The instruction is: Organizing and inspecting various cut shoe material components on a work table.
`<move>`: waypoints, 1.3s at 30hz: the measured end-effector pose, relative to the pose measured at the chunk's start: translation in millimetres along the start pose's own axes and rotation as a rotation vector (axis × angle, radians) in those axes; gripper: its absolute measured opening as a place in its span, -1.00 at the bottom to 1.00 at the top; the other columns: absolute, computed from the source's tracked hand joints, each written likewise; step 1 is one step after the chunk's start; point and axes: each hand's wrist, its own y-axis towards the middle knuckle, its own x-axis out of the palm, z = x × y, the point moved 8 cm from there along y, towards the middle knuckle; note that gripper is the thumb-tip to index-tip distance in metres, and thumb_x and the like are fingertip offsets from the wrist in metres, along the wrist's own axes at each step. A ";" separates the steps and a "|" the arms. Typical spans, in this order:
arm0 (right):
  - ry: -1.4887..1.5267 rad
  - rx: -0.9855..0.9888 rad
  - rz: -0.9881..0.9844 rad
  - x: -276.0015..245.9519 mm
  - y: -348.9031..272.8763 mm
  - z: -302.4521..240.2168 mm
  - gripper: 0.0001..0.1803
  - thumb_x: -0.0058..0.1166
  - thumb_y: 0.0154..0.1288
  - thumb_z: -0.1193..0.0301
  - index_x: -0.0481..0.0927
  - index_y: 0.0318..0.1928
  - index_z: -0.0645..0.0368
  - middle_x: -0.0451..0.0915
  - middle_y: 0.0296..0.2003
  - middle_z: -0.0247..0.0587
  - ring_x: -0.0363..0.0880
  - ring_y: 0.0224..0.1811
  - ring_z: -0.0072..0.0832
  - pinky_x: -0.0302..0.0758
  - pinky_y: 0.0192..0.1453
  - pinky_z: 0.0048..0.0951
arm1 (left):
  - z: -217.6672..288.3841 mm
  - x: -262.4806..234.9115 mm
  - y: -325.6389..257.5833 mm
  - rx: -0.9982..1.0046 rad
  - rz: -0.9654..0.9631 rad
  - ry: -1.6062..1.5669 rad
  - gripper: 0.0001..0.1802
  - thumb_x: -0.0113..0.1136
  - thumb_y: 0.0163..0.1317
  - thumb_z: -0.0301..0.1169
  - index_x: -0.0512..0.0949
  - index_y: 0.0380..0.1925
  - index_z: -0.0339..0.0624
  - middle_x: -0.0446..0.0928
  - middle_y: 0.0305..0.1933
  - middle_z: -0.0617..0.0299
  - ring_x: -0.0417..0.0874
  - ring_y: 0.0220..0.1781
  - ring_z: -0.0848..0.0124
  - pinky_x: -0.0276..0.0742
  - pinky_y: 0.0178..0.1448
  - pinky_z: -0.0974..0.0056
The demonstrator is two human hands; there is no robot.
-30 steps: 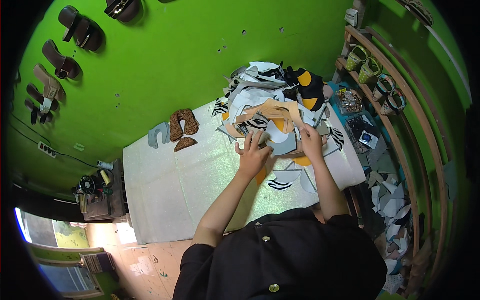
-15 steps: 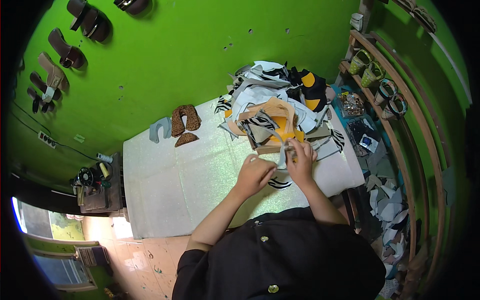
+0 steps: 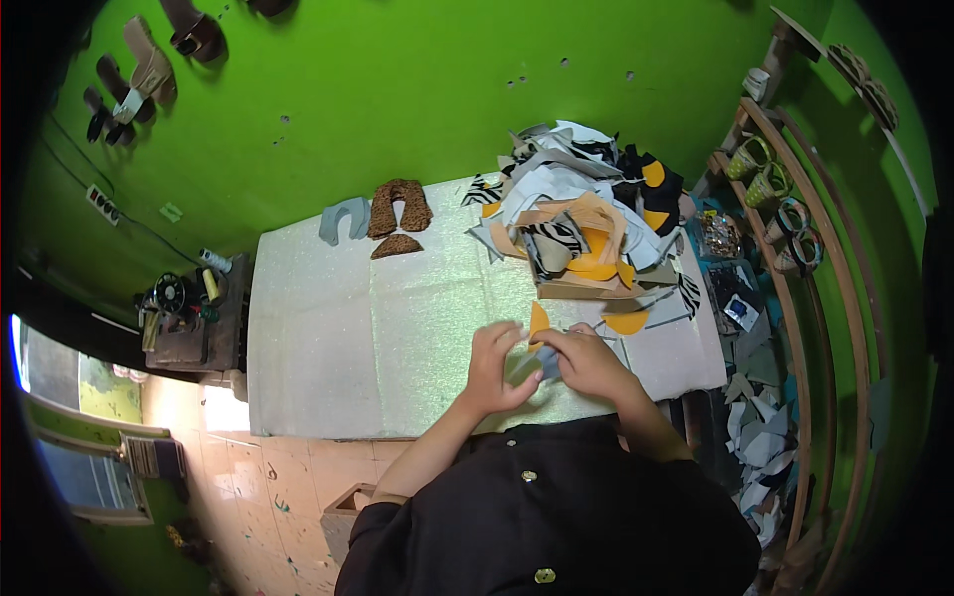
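Note:
Over the front of the table, my right hand is closed on a grey-blue scrap of sheet material, which hangs below its fingers, blurred. My left hand is close beside it, thumb and fingers apart in a curve around the scrap's left side; whether it touches is unclear. A narrow yellow piece shows just beyond my fingertips. To the right lies a half-round yellow piece. Behind my hands, a shallow cardboard box holds yellow, tan and zebra-striped cut pieces.
A heap of white, grey and black scraps rises at the back right. Leopard-print pieces and a grey U-shaped piece lie at the back left. A wooden rack with shoes stands right; a sewing machine stands left.
My hands have come nearer to my body, off the box's front edge, and the grey-blue scrap came with them. The view has shifted. Yellow pieces now show in front of the box.

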 end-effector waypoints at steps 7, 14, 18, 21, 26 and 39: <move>-0.009 -0.159 -0.151 21.3 39.7 -63.6 -0.55 -0.10 0.00 0.60 0.54 -0.05 -0.02 0.62 -0.43 -0.27 0.56 -0.33 -0.31 0.28 0.08 -0.25 | -56.6 -20.6 -33.4 -0.465 -0.603 -0.122 -0.54 0.33 -0.03 -0.14 0.53 -0.11 -0.04 0.54 -0.10 0.22 0.52 0.01 0.23 0.01 0.33 -0.01; 0.122 -0.087 -0.057 61.7 110.5 -82.3 -0.65 -0.07 0.05 0.59 0.55 -0.11 0.09 0.55 -0.31 -0.11 0.54 -0.29 -0.19 0.40 -0.09 -0.29 | -124.5 -128.9 -72.3 -0.850 -0.383 -0.232 -0.74 0.30 0.11 -0.31 0.49 -0.31 -0.20 0.53 -0.51 0.33 0.53 -0.44 0.52 0.45 -0.16 0.30; 0.271 -0.037 -0.053 106.3 166.0 -82.8 -0.76 -0.04 0.13 0.58 0.54 -0.16 0.18 0.51 -0.28 -0.08 0.53 -0.30 -0.21 0.44 -0.15 -0.37 | -167.6 -200.7 -80.9 -0.935 -0.012 -0.333 -0.78 0.23 0.20 -0.35 0.46 -0.29 -0.26 0.51 -0.47 0.29 0.51 -0.46 0.56 0.43 -0.37 0.44; 0.325 0.023 0.053 146.8 221.5 -69.1 -0.83 -0.01 0.18 0.56 0.53 -0.19 0.21 0.53 -0.32 -0.19 0.52 -0.33 -0.38 0.44 -0.18 -0.45 | -206.5 -238.0 -84.6 -1.022 0.162 -0.435 -0.77 0.21 0.22 -0.37 0.44 -0.23 -0.26 0.52 -0.43 0.27 0.53 -0.47 0.53 0.47 -0.39 0.41; 0.699 0.225 0.085 212.8 323.4 -35.3 -0.86 0.03 0.21 0.56 0.50 -0.19 0.22 0.55 -0.43 -0.32 0.49 -0.36 -0.66 0.41 -0.29 -0.59 | -302.9 -303.7 -81.6 -1.006 0.327 -0.295 -0.68 0.21 0.21 -0.38 0.40 -0.11 -0.30 0.53 -0.38 0.18 0.59 -0.42 0.46 0.50 -0.35 0.39; 0.292 0.312 0.357 238.3 486.6 55.8 -0.81 0.02 0.17 0.53 0.67 -0.24 0.18 0.60 -0.49 -0.21 0.53 -0.42 -0.49 0.43 -0.27 -0.49 | -511.7 -336.4 -46.5 -0.830 0.350 -0.149 -0.47 0.32 0.05 -0.46 0.34 0.03 -0.21 0.52 -0.32 0.14 0.57 -0.34 0.42 0.48 -0.30 0.34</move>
